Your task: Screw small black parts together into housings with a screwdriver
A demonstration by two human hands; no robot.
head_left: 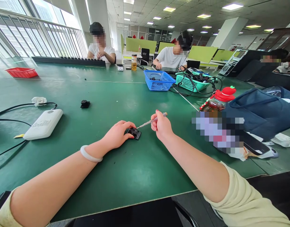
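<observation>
On the green table (135, 176), my left hand (118, 134) pinches a small black plastic part (135, 133) between thumb and fingers and keeps it against the surface. My right hand (162, 125) is closed around a thin screwdriver (147, 122) with a clear handle. Its shaft slants down to the left, and the tip meets the upper edge of the black part near my left fingertips. Fine detail on the part is too small to make out. Farther off to the left lies another small black piece (85, 104).
A white power bank (43, 124) with black cables lies at left. Farther back are a red tray (21, 72), a blue basket (159, 80) and a green basket (193, 84) with cables. A red-lidded bottle (222, 98) and a dark blue bag (263, 110) stand at right. People sit opposite.
</observation>
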